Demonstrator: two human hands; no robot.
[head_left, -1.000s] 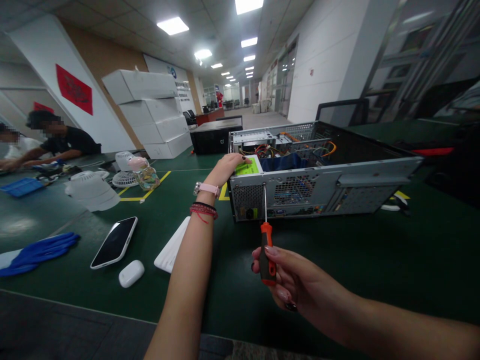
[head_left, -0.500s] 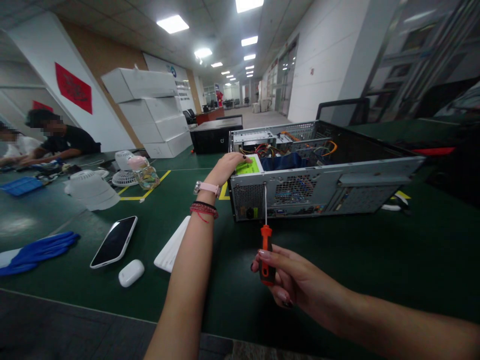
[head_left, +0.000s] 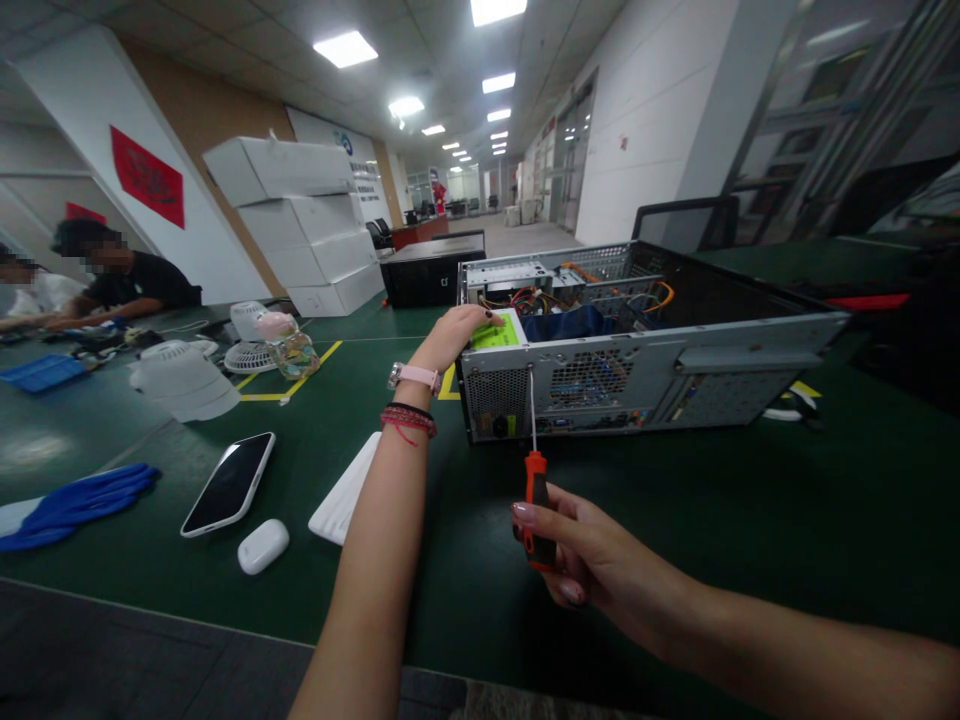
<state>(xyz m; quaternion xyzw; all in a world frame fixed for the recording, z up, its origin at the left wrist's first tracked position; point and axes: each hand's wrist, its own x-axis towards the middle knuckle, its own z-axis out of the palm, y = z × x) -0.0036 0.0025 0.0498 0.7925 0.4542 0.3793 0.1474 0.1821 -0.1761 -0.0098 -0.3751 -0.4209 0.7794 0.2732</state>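
An opened computer case (head_left: 652, 370) lies on its side, its rear panel facing me. A power supply (head_left: 496, 332) with a bright green label sits in its left rear corner. Over that label my left hand (head_left: 459, 332) lies with the fingers stretched out, pressing from above. My right hand (head_left: 577, 545) is closed around the orange and black handle of a screwdriver (head_left: 535, 470). The shaft points away from me, and its tip meets the rear panel at a screw spot beside the power supply's mesh. Inside the case, coloured cables (head_left: 536, 300) show; the lower parts are hidden.
On the green table (head_left: 450, 600), a phone (head_left: 229, 485), a white earbud case (head_left: 262, 546) and a flat white object (head_left: 341, 495) lie left of my forearm. Further left are blue gloves (head_left: 82, 505) and white fans (head_left: 184, 380). Two people sit at the far left.
My right hand and the screwdriver handle have shifted slightly right, and the fingers have changed their hold on it. The tip stays at the same spot. My left hand has not moved.
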